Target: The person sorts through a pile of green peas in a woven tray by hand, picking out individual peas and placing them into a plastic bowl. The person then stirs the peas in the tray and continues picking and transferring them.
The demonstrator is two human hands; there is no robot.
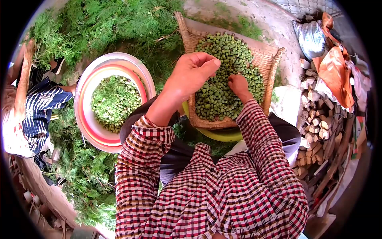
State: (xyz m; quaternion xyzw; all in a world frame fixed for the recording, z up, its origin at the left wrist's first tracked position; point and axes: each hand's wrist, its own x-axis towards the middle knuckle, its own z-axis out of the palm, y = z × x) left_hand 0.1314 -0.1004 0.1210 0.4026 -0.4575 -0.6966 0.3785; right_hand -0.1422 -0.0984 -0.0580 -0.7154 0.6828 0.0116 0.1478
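A heap of small green pods [227,75] fills a woven winnowing tray [274,59] that rests on a yellow-green basin [223,135] in front of the person's lap. The right hand [238,84] lies down among the pods with its fingers curled into them, though what it pinches cannot be told, while the left hand [193,73] hovers above the tray's near-left part, fingers bunched loosely together. Beside the tray on the left sits a round pink-rimmed bowl [85,99] of green cuttings, with leafy branches [99,24] spread on the ground around, stacked firewood [318,131] on the right, and another person in a striped garment [39,107] at far left.
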